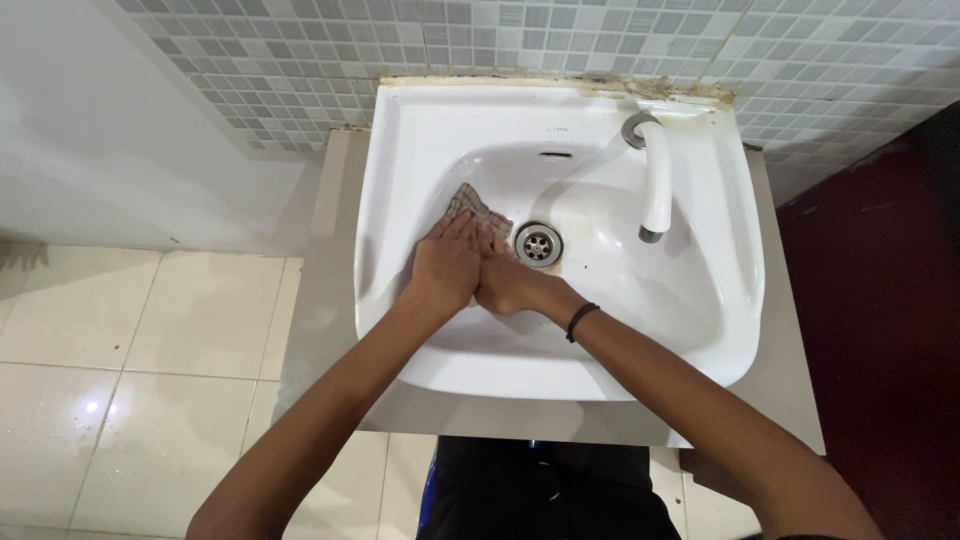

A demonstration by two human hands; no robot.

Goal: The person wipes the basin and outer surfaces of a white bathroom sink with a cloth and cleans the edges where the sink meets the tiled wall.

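**Two hands on one cloth, inside the basin**

Both of your hands are down in the white sink [700, 300], side by side, pressing on a small checked cloth [470, 203]. Your left hand [445, 265] lies flat, palm down, fingers together and pointing up the basin wall, with the fingertips on the cloth's lower edge. Your right hand [508, 280] sits just beside it, touching it along the thumb side, fingers also stretched toward the cloth. Neither hand is closed around the cloth: both are open and flat, pushing it against the porcelain. Whether the right fingertips actually cover cloth or bare sink, you cannot tell; the left hand hides part of that.

The cloth lies on the left inner slope of the bowl, up-left of the metal drain [538, 244] and near it, not over it. It looks bunched, with one corner sticking up toward the overflow slot [555, 155].

A black band [581, 321] circles your right wrist. The white tap [655, 180] hangs over the right part of the bowl, spout end just right of the drain, well apart from both hands. Grime runs along the sink's back edge where it meets the small grey mosaic tiles [300, 60]. The sink rests on a grey counter [320, 300]; pale floor tiles [130, 350] lie to the left.
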